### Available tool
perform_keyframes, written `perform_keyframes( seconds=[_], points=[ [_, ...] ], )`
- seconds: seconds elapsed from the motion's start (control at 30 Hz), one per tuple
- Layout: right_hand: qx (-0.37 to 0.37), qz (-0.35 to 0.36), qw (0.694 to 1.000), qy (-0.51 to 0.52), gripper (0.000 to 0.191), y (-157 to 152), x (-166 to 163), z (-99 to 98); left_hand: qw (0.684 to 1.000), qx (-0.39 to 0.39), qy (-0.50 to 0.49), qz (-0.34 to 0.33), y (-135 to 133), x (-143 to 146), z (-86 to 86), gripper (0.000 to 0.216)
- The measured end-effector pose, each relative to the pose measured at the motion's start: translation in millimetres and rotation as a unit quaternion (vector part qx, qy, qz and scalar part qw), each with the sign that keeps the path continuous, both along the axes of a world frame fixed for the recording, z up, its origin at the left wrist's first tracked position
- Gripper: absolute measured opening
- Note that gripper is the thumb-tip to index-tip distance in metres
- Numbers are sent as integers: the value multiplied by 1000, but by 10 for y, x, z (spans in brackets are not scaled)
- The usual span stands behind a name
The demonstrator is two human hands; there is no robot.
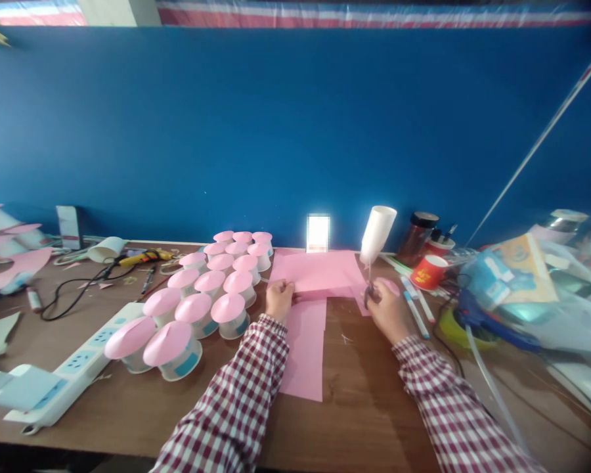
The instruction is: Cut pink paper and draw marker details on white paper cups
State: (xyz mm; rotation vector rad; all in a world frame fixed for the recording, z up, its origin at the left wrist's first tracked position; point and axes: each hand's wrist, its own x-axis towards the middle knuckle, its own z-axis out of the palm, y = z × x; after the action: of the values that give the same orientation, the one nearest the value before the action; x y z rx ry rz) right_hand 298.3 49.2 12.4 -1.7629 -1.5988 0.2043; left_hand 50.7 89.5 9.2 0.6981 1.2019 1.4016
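Pinching pink paper (320, 272), left hand (279, 300)

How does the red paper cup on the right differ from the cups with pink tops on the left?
The red paper cup stands alone, mouth up and uncovered, right of the right hand. The pink-topped cups are white with a blue band, each capped by a pink paper disc, and packed in rows beside the left hand. The red one bears yellow print; theirs show none. All stand on the wooden table.

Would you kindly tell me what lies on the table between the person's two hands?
In the head view, pink paper spans the stretch from the left hand to the right hand; nearer the person, bare brown table shows.
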Motion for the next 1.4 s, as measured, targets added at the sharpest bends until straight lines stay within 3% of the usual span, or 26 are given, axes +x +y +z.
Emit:
perform_keyframes(
  seconds=[0.33, 0.43, 0.53, 0.6, 1.0, 1.4],
  points=[
    [10, 2, 999, 44, 19, -61, -68, 106, 1000, -15, -23, 11, -14, 4, 25, 16],
    [2, 102, 979, 175, 28, -104, -128, 137, 998, -24, -44, 35, -4, -17, 53, 15],
    [-93, 256, 921, 277, 36, -167, -191, 170, 995, -21, -75, 63, 5, -52, 100, 12],
    [-149, 299, 900, 280, 38, -202, -223, 182, 992, -15, -95, 77, 3, -70, 135, 11],
    [-173, 286, 902, 273, 47, -108, -287, 16, 992, -15, -124, 32, -112, 71, 174, 14],
    [-170, 258, 892, 329, 57, -93, -277, 2, 993, -23, -109, -30, -192, 183, 177, 18]
  ],
)
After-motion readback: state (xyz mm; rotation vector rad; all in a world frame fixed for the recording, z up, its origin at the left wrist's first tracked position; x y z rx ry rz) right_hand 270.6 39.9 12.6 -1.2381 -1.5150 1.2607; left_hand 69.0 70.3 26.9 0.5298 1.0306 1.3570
